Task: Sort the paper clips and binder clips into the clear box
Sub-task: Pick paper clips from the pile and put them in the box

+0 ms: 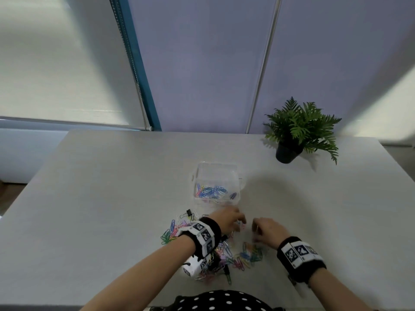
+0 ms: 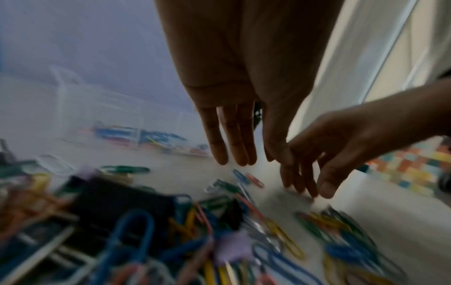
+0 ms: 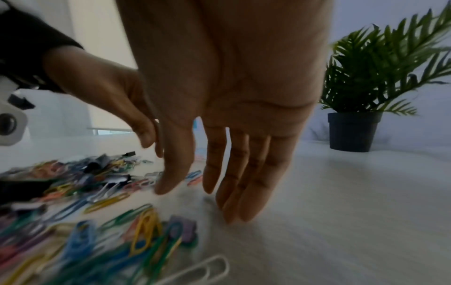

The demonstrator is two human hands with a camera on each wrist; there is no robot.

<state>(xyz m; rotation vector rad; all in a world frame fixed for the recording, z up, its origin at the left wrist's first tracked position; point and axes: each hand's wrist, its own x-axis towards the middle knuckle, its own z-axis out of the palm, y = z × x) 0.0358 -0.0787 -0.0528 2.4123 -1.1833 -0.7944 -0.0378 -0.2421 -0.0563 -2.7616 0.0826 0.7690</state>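
The clear box [image 1: 235, 176] stands mid-table with several coloured paper clips in its near part; it is blurred in the left wrist view [image 2: 102, 104]. A loose pile of coloured paper clips [image 1: 244, 257] and black binder clips [image 2: 117, 208] lies between the box and me. My left hand [image 1: 233, 221] hovers over the pile's far edge, fingers [image 2: 234, 138] straight and pointing down, holding nothing. My right hand [image 1: 260, 230] is just right of it, fingers [image 3: 244, 183] straight, tips close to the bare table beside the clips [image 3: 146, 221].
A potted green plant [image 1: 298, 131] stands at the far right of the white table [image 1: 112, 198]. A black binder clip [image 1: 189, 213] lies at the pile's far left. One white paper clip [image 3: 202, 270] lies nearest the right wrist.
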